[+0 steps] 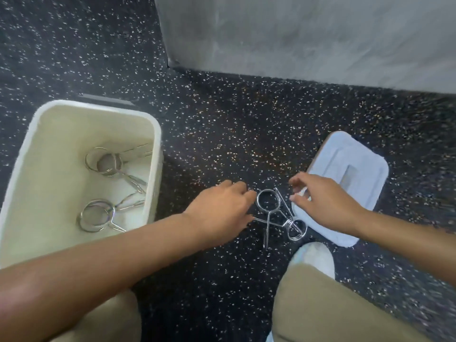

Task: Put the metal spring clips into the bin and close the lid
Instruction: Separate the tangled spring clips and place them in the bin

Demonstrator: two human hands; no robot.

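Down on the speckled floor (222, 134), 2 metal spring clips (276, 213) lie tangled together: bright chrome wire, each wound into a round coil with 2 straight handle prongs. The larger coil sits upward of the crossing, the smaller coil (297, 229) lower right of it, just beside the lid.

Just left of these clips, the left hand (222, 213) rests knuckles-up, fingers curled down with the tips at the edge of the large coil and over a prong; whether they actually pinch the wire is hidden under the hand. Just right of the clips, the right hand (325, 201) hovers with fingers loosely bent and spread, grasping nothing that shows.

Under that right hand, the lid (357, 159) lies flat, a pale, smooth plastic rectangle with rounded corners and a raised central panel; its near part is covered by the wrist.

Well left of the clips stands the open bin (153, 134), cream plastic with a thick rounded rim, its lower left corner cut off by the forearm. Inside, more chrome clips (108, 183) lie on its bottom, overlapping, their count hard to make out.

Below the clips, a pale shoe toe (313, 257) and tan trouser knees (333, 304) show, blurred.
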